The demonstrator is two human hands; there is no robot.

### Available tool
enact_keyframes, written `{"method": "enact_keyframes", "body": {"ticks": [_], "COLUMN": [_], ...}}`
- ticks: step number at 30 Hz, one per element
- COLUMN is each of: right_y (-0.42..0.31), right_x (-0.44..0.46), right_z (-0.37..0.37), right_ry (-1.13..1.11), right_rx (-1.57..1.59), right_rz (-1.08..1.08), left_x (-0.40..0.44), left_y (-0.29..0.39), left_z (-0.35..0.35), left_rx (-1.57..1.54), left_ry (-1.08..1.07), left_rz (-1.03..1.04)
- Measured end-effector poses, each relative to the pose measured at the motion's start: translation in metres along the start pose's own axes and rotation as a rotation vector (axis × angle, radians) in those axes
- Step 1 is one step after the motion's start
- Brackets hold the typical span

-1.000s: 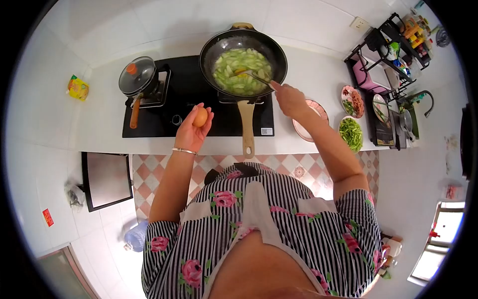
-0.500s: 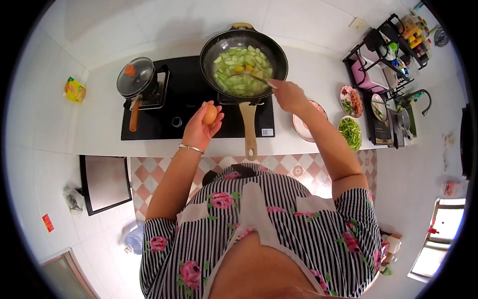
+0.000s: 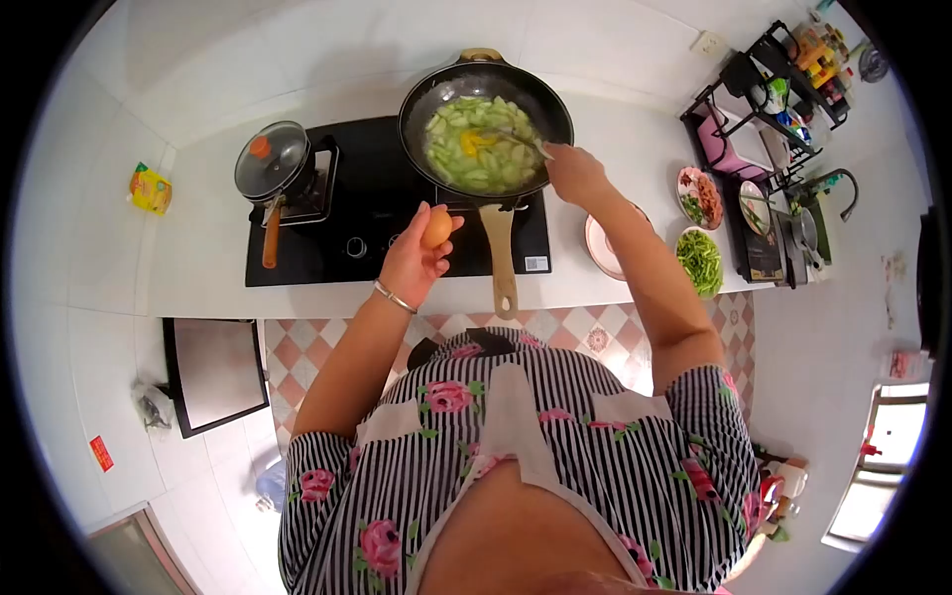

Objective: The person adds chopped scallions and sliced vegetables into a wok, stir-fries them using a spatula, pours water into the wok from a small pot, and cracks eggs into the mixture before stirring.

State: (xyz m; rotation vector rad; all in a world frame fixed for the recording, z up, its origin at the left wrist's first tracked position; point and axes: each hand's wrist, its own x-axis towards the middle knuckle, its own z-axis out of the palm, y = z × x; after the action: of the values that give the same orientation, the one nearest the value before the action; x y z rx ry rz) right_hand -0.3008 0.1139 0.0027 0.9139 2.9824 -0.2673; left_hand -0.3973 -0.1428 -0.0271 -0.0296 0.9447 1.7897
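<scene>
My left hand [image 3: 415, 260] has its fingers curled around a brown egg [image 3: 436, 229], held in front of the frying pan and left of its long beige handle [image 3: 500, 263]. My right hand [image 3: 577, 175] grips the end of a metal spoon [image 3: 541, 147] at the pan's right rim. The spoon's head reaches into the food and is partly hidden. Inside the dark pan [image 3: 415, 109] are pale green vegetable slices [image 3: 476, 177] in liquid, with yellow egg yolk [image 3: 473, 141] spreading on top.
The pan stands on a black gas stove [image 3: 372, 188]. A lidded saucepan [image 3: 273, 164] sits on the left burner. To the right are a pink-rimmed plate [image 3: 601, 248], a plate of chopped meat [image 3: 708, 198], a bowl of cut green vegetables [image 3: 699, 263] and a black rack [image 3: 739, 124].
The yolk has broken and spread as the spoon moved through it. My left hand with the egg has shifted slightly right. My right hand has moved a little up and right.
</scene>
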Motion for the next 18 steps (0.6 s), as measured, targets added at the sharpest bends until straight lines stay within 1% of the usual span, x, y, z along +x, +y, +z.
{"method": "enact_keyframes", "body": {"ticks": [1,4,7,11,14,18], "right_y": [0.001,-0.004,-0.021,-0.013,-0.016,-0.006], "right_x": [-0.004,-0.020,-0.003,0.018,0.010,-0.027], "right_z": [-0.005,-0.006,0.005,0.026,0.028,-0.013], "right_ry": [-0.009,-0.037,0.013,0.131,0.102,0.059], "right_rx": [0.014,0.016,0.051,0.092,0.028,-0.071], "right_rz": [0.015,-0.077,-0.042,0.002,0.073,0.016], "left_x": [-0.003,-0.001,0.000,-0.006,-0.005,-0.007], "left_y": [-0.001,0.001,0.001,-0.003,-0.001,-0.001], "left_z": [-0.003,-0.007,-0.005,-0.002,-0.003,-0.005], "left_rx": [-0.007,-0.002,0.003,0.007,0.017,0.015], "left_ry": [-0.002,0.002,-0.047,-0.071,-0.065,-0.052], "left_rz": [-0.002,-0.008,-0.033,-0.029,-0.036,-0.040]}}
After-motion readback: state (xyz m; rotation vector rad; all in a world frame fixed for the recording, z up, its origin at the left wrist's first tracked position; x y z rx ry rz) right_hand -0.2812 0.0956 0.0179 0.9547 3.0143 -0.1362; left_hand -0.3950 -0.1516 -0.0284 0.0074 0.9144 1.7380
